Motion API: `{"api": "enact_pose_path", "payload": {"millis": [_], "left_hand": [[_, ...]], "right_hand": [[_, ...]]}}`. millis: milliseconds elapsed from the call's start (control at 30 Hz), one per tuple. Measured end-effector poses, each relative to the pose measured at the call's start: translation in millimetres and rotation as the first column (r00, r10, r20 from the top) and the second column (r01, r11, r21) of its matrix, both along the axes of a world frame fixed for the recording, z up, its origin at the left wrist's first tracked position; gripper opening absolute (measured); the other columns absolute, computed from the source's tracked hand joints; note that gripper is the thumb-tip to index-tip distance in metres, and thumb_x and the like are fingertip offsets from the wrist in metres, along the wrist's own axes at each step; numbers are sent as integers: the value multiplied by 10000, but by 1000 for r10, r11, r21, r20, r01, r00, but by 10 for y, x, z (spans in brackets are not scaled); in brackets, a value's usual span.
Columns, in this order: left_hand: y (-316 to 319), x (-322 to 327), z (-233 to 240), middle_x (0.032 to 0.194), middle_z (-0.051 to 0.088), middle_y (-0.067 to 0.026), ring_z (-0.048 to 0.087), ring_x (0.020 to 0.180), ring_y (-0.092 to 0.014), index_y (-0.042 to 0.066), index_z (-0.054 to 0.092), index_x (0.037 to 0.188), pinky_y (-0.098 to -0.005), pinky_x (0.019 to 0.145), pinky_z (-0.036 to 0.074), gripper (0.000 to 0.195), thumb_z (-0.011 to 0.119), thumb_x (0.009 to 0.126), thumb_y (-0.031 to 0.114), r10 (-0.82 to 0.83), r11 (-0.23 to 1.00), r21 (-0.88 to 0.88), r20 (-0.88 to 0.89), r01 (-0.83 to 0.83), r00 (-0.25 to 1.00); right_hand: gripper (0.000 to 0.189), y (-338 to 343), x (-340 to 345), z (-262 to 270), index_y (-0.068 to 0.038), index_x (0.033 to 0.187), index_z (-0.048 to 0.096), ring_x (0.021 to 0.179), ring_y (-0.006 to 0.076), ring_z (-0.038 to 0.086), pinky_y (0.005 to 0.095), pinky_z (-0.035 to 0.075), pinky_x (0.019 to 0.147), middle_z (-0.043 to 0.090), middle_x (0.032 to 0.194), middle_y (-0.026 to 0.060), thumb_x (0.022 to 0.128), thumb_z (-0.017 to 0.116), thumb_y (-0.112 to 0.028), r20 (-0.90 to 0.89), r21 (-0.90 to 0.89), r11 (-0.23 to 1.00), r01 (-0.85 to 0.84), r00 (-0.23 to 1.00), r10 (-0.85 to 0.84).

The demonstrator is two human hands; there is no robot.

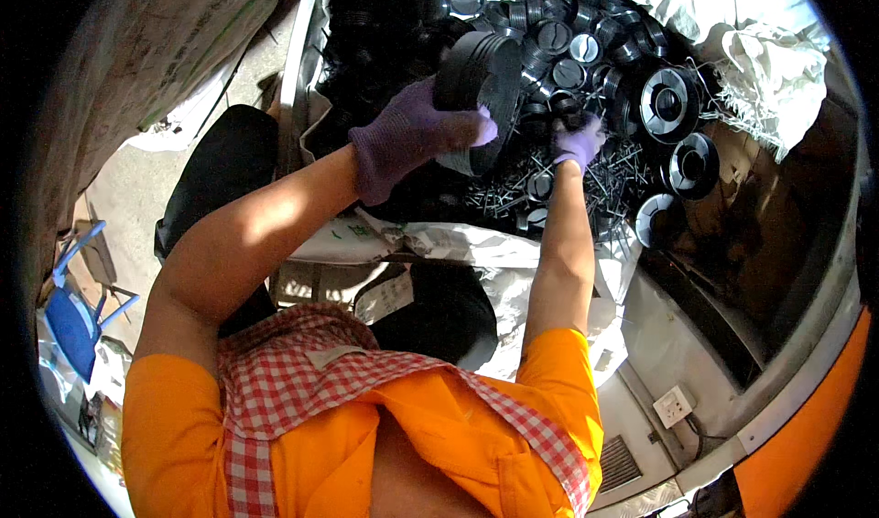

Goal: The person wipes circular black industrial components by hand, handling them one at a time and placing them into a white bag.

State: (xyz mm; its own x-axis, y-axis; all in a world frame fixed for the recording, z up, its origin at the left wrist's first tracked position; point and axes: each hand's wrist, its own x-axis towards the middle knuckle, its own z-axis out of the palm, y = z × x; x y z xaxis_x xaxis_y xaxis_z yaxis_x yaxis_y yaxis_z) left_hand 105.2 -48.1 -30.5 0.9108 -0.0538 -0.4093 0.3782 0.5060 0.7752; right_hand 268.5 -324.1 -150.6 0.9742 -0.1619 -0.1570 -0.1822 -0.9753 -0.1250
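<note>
My left hand (432,130), in a purple knit glove, is closed around a large black threaded plastic ring (481,92), held tilted above a heap of black plastic parts. To its right, my right hand (579,140), gloved the same way, reaches into the heap among round threaded caps (568,73) and thin black plastic sticks (618,174). Its fingertips are dark and partly hidden, so whether they grip a part is unclear. Several larger black flanged rings (669,106) lie right of my right hand.
White woven sacking (772,82) lies at the upper right, and white sheeting (467,240) covers the near edge. A metal rim (300,58) bounds the heap at left. Large sacks (165,44) and a blue chair (72,325) stand at left. A wall socket (673,407) is at lower right.
</note>
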Motion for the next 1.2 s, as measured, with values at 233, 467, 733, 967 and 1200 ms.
{"api": "enact_pose_path", "payload": {"millis": [233,467,733,967,1200], "left_hand": [[-199,-71,268,873,638,-72,592,798,-148,28,585,1051,-305,749,485,468,734,680,271,9,993,121,4,-9,1000],[-188,-75,279,835,659,-58,604,754,-146,23,618,1019,-267,715,476,419,754,676,222,-365,929,59,-6,365,931],[-75,-72,-202,822,641,-50,642,706,-187,143,626,978,-286,648,478,186,590,798,110,-728,536,827,554,-168,403],[-107,-31,-94,855,638,-68,615,715,-158,75,575,1035,-285,659,480,343,681,719,152,-542,807,453,314,379,779],[-361,-195,201,947,649,-172,640,871,-246,-29,328,1366,-339,785,497,863,734,629,160,-254,804,594,337,5,907]], "right_hand": [[554,518,-847,1218,-5,1167,530,1036,295,514,373,402,939,524,1136,158,691,744,-190,290,767,535,-355,935,204],[501,627,-1423,1520,-64,1151,543,1088,399,513,455,414,936,494,1223,218,684,689,-173,399,504,401,-765,618,677],[465,529,-1421,1442,-130,1013,605,1082,374,483,474,421,922,502,1198,176,556,668,-70,469,295,127,-947,259,844],[542,595,-1341,1530,-102,1238,516,1142,392,470,475,393,964,470,1243,213,770,700,-304,376,366,175,-914,318,870],[555,755,-1571,1524,6,1302,383,1124,247,507,365,417,967,479,1252,145,886,548,-322,7,894,409,-181,920,392]]}}
